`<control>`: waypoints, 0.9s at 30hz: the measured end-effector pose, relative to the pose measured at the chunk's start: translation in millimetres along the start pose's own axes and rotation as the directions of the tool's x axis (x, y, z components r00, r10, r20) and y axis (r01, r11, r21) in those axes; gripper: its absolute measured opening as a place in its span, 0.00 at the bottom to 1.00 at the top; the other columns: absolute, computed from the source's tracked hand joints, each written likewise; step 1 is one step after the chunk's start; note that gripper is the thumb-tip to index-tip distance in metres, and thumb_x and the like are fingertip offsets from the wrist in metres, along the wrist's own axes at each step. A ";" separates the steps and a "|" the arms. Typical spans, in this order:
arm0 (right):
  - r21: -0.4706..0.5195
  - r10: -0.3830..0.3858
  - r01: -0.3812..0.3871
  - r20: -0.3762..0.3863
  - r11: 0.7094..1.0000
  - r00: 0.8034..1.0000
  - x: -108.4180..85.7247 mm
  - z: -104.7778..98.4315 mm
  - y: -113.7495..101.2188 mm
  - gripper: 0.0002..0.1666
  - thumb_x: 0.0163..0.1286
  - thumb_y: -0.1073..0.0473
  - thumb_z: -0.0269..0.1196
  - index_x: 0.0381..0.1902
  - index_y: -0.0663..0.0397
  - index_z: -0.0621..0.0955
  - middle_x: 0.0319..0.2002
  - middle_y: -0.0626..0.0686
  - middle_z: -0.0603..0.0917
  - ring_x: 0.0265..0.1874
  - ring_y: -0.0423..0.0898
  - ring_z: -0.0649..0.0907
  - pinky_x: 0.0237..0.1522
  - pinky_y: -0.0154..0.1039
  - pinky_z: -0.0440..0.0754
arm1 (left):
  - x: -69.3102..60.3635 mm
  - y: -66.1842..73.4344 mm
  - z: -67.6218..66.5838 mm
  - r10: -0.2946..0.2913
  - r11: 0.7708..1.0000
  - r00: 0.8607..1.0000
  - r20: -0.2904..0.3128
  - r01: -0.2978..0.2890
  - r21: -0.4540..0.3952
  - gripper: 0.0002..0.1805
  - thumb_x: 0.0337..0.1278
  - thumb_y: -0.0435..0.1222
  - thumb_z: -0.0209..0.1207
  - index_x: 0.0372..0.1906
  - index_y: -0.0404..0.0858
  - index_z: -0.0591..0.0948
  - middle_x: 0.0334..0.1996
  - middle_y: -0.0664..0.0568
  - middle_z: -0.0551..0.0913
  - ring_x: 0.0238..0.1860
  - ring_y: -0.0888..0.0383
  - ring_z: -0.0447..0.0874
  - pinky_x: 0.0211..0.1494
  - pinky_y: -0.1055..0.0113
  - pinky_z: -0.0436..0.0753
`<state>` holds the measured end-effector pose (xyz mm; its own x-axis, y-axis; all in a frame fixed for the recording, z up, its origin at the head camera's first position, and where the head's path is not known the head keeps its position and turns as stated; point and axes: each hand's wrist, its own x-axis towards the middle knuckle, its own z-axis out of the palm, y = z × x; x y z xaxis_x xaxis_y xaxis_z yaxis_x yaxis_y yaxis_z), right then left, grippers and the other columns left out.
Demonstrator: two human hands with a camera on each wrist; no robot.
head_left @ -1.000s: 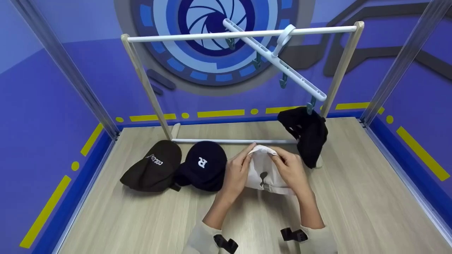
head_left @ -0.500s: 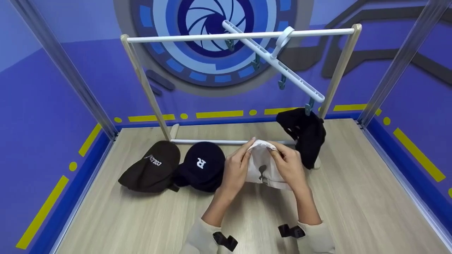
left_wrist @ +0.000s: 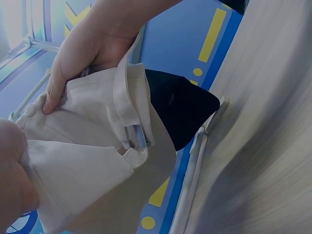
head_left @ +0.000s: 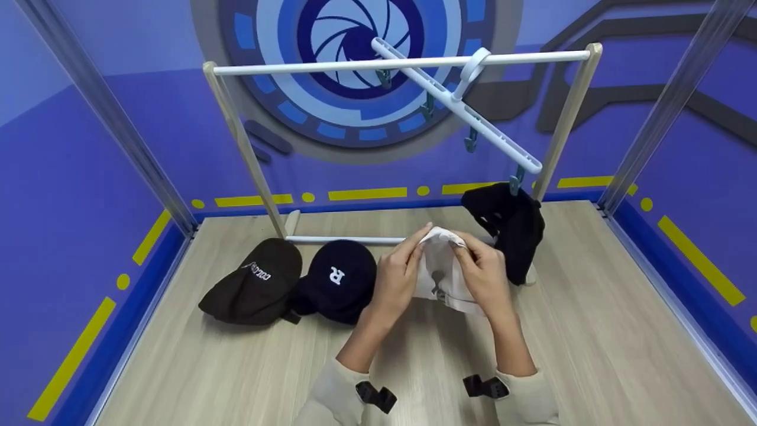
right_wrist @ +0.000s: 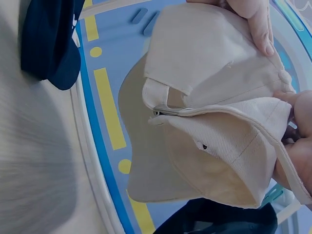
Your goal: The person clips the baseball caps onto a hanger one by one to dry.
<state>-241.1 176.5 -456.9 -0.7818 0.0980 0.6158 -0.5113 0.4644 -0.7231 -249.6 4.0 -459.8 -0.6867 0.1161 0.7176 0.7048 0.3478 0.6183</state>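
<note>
A white baseball cap is held up above the table between both hands, its back strap and metal buckle facing the person. My left hand pinches the cap's crown at its upper left. At the upper right, my right hand grips the same folded fabric, with the thumb on the near side. Beyond them a white hanger with several green clips slants from the rod. A black cap hangs at its near end clip, just right of the right hand.
The rack's white top rod spans wooden side posts. Its lower bar runs low along the table's back. A dark brown cap and a navy cap with a white R lie on the table at left.
Both hands have raised the white cap a little, keeping their hold on its crown. The other caps and the hanger stay in place; the head view has shifted slightly.
</note>
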 end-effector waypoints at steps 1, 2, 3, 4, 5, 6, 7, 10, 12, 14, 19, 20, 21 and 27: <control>0.003 -0.001 0.001 -0.008 1.000 1.000 0.1 0.1 -0.5 0.10 0.72 0.66 0.65 0.48 0.55 0.89 0.25 0.49 0.83 0.23 0.38 0.74 0.28 0.26 0.71 | 0.9 0.5 0.2 0.003 1.000 1.000 -0.001 -0.003 0.005 0.18 0.77 0.36 0.54 0.65 0.42 0.82 0.58 0.49 0.84 0.59 0.56 0.83 0.58 0.63 0.83; 0.006 -0.002 0.002 -0.015 1.000 1.000 0.4 0.3 -1.0 0.10 0.72 0.66 0.65 0.48 0.55 0.89 0.24 0.48 0.82 0.22 0.38 0.74 0.28 0.26 0.71 | 1.9 0.9 0.2 0.005 1.000 1.000 -0.003 -0.005 0.007 0.18 0.77 0.37 0.54 0.65 0.42 0.82 0.58 0.49 0.84 0.58 0.57 0.83 0.57 0.63 0.83; 0.010 -0.003 0.003 -0.019 1.000 1.000 0.6 0.7 -1.4 0.10 0.72 0.66 0.65 0.48 0.55 0.89 0.24 0.48 0.82 0.22 0.37 0.74 0.28 0.26 0.71 | 2.7 1.3 0.2 0.007 1.000 1.000 -0.005 -0.007 0.010 0.18 0.77 0.37 0.54 0.65 0.43 0.82 0.58 0.50 0.85 0.58 0.57 0.84 0.57 0.64 0.83; 0.017 -0.004 0.004 -0.023 1.000 1.000 1.0 1.0 -2.3 0.10 0.72 0.66 0.65 0.48 0.55 0.89 0.23 0.48 0.81 0.22 0.37 0.73 0.27 0.26 0.70 | 3.6 1.9 0.1 0.008 1.000 1.000 -0.007 -0.008 0.012 0.18 0.77 0.37 0.54 0.65 0.43 0.82 0.58 0.50 0.85 0.58 0.57 0.84 0.57 0.64 0.83; 0.023 -0.005 0.005 -0.027 1.000 1.000 1.5 1.2 -3.4 0.10 0.72 0.66 0.65 0.48 0.54 0.89 0.23 0.48 0.81 0.21 0.37 0.73 0.26 0.25 0.70 | 4.3 2.3 -0.1 0.009 1.000 1.000 -0.008 -0.009 0.011 0.18 0.77 0.36 0.54 0.65 0.42 0.82 0.58 0.50 0.85 0.58 0.57 0.84 0.57 0.64 0.83; 0.027 -0.006 0.007 -0.031 1.000 0.999 2.1 1.7 -4.2 0.11 0.72 0.66 0.65 0.48 0.55 0.89 0.23 0.49 0.81 0.22 0.37 0.72 0.27 0.25 0.70 | 5.2 2.8 -0.4 0.011 1.000 1.000 -0.010 -0.011 0.011 0.18 0.77 0.36 0.54 0.65 0.42 0.82 0.58 0.50 0.85 0.58 0.57 0.84 0.58 0.65 0.83; 0.033 -0.007 0.008 -0.037 0.999 0.999 2.6 2.0 -5.0 0.10 0.71 0.66 0.65 0.47 0.56 0.89 0.24 0.50 0.82 0.22 0.36 0.73 0.27 0.25 0.70 | 6.1 3.4 -0.6 0.014 1.000 1.000 -0.011 -0.014 0.010 0.18 0.77 0.36 0.54 0.65 0.42 0.82 0.58 0.50 0.85 0.58 0.57 0.84 0.58 0.65 0.83; 0.053 -0.003 0.005 -0.046 0.999 0.999 4.4 2.4 -8.0 0.10 0.71 0.67 0.65 0.47 0.57 0.89 0.24 0.53 0.83 0.23 0.37 0.73 0.28 0.24 0.70 | 9.9 5.6 -1.1 0.028 1.000 0.999 -0.016 -0.028 0.009 0.18 0.77 0.36 0.54 0.64 0.42 0.82 0.58 0.50 0.85 0.57 0.57 0.84 0.58 0.66 0.82; 0.061 0.004 -0.001 -0.051 0.998 0.999 5.8 2.3 -9.9 0.10 0.71 0.67 0.65 0.48 0.59 0.89 0.26 0.54 0.84 0.24 0.37 0.74 0.29 0.24 0.71 | 13.6 7.7 -1.0 0.046 0.999 0.999 -0.022 -0.046 0.010 0.18 0.77 0.36 0.54 0.64 0.42 0.82 0.57 0.50 0.86 0.54 0.58 0.85 0.57 0.66 0.83; 0.068 0.008 -0.005 -0.050 0.998 0.999 7.7 1.7 -12.2 0.11 0.72 0.66 0.64 0.49 0.59 0.88 0.28 0.54 0.85 0.24 0.38 0.75 0.30 0.24 0.73 | 17.8 9.9 -1.0 0.070 0.997 0.997 -0.028 -0.069 0.017 0.18 0.77 0.36 0.54 0.64 0.42 0.82 0.56 0.50 0.86 0.53 0.58 0.86 0.56 0.66 0.83; 0.064 -0.013 0.017 -0.053 0.998 0.999 13.3 0.3 -15.5 0.13 0.73 0.67 0.63 0.52 0.61 0.87 0.36 0.56 0.88 0.27 0.36 0.77 0.35 0.24 0.76 | 25.9 14.8 -1.7 0.102 0.994 0.994 -0.040 -0.100 0.054 0.17 0.77 0.36 0.54 0.64 0.42 0.82 0.53 0.52 0.88 0.50 0.59 0.86 0.53 0.64 0.84; 0.065 -0.020 0.023 -0.053 0.998 0.998 14.5 0.1 -16.2 0.13 0.73 0.67 0.63 0.52 0.62 0.87 0.35 0.56 0.88 0.26 0.36 0.76 0.35 0.24 0.75 | 26.7 15.5 -2.2 0.100 0.993 0.994 -0.040 -0.098 0.060 0.18 0.77 0.37 0.54 0.64 0.43 0.82 0.52 0.52 0.88 0.48 0.60 0.86 0.52 0.64 0.84; 0.064 -0.025 0.028 -0.053 0.998 0.998 15.7 -0.2 -17.3 0.12 0.73 0.67 0.63 0.51 0.62 0.87 0.35 0.56 0.88 0.26 0.36 0.76 0.35 0.24 0.76 | 27.6 16.1 -2.7 0.100 0.993 0.994 -0.040 -0.097 0.061 0.18 0.77 0.36 0.54 0.64 0.43 0.82 0.51 0.51 0.88 0.46 0.60 0.85 0.51 0.64 0.84; 0.060 -0.055 0.057 -0.033 0.997 0.998 24.3 -1.8 -21.2 0.12 0.74 0.66 0.62 0.52 0.58 0.88 0.23 0.52 0.80 0.19 0.37 0.68 0.26 0.25 0.69 | 32.2 18.6 -5.5 0.099 0.995 0.995 -0.028 -0.098 0.036 0.18 0.77 0.36 0.52 0.65 0.42 0.81 0.40 0.48 0.88 0.32 0.58 0.77 0.42 0.65 0.79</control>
<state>-248.7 170.6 -426.0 -0.7403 0.1015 0.6645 -0.5755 0.4153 -0.7045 -257.6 9.0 -423.5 -0.6082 0.1238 0.7841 0.7619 0.3683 0.5328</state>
